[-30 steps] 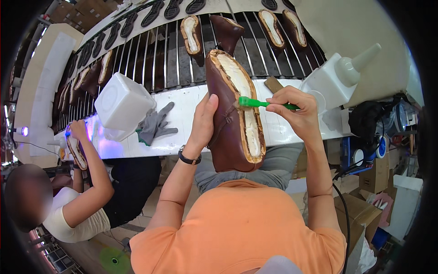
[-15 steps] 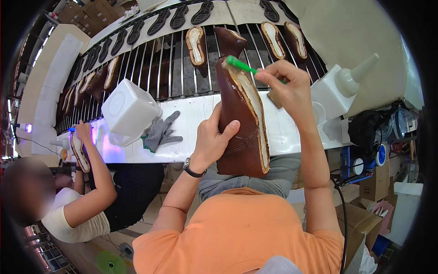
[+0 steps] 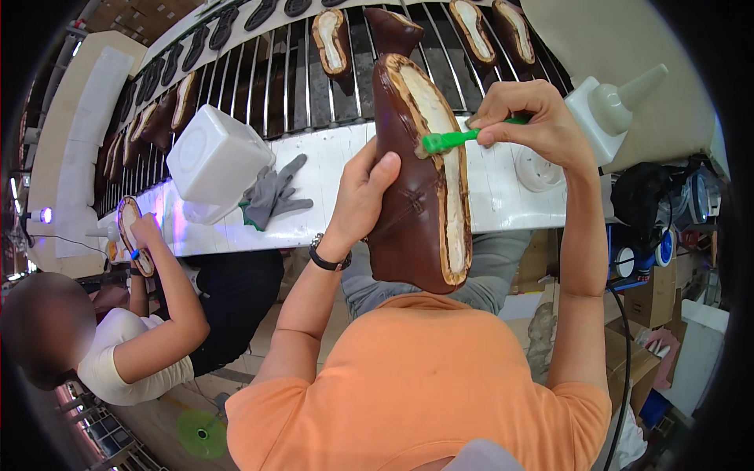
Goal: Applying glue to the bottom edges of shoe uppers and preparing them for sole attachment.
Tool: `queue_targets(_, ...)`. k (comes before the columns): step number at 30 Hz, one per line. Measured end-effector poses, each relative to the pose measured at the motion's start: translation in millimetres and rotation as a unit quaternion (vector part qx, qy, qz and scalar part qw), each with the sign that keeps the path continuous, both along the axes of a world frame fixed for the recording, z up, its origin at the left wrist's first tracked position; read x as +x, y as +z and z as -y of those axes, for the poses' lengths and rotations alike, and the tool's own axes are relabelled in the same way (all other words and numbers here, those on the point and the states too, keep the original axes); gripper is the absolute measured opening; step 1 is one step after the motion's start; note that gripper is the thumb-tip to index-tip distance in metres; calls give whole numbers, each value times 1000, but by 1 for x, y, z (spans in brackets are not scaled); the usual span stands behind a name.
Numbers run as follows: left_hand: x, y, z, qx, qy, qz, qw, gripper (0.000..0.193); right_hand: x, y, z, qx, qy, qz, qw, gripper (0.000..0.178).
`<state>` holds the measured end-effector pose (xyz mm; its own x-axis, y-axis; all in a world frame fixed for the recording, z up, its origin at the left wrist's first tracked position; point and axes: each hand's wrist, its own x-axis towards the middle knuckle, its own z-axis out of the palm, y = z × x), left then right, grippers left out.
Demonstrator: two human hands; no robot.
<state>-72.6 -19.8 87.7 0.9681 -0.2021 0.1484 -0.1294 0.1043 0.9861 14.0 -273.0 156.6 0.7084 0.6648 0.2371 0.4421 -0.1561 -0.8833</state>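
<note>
My left hand (image 3: pixel 360 192) grips a dark brown leather boot (image 3: pixel 397 235) by its side, thumb on the leather. The boot has no outsole, and its pale underside, ringed by a tan edge, is turned up and to the right, toe pointing away from me. In my right hand (image 3: pixel 534 118) is a green-handled brush (image 3: pixel 452 140), pinched between thumb and fingers. Its bristles touch the left rim of the underside, near the middle of its length. Glossy wet-looking patches show on the leather near the toe.
Beyond the white table edge (image 3: pixel 314 161), a metal roller rack (image 3: pixel 290 86) carries more soleless boots (image 3: pixel 331 43). Black outsoles (image 3: pixel 224 28) line the far ledge. A white container (image 3: pixel 216 157), grey glove (image 3: pixel 273 192) and white nozzle bottle (image 3: pixel 601 118) stand nearby. At left, a co-worker (image 3: pixel 149 353) handles another shoe.
The brush has moved from the toe toward me along the left rim to mid-length. The boot's underside now faces up more. My right hand has come nearer and further right.
</note>
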Motion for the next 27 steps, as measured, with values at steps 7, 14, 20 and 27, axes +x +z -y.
queue_targets(7, 1, -10, -3, -44, 36, -21, 998, 48, -35, -11, 4, -22, 47, 56, 997, 14)
queue_targets(14, -3, -9, 0, -54, 31, -46, 997, 46, -66, -11, 9, -26, -13, 17, 999, 12)
queue_targets(20, 5, -9, 6, -88, 27, -94, 991, 44, -53, -15, 8, -18, -67, 41, 997, 12)
queue_targets(27, 14, -17, 3, -74, -19, -141, 987, 50, -67, -5, 14, -44, 40, -23, 998, 15)
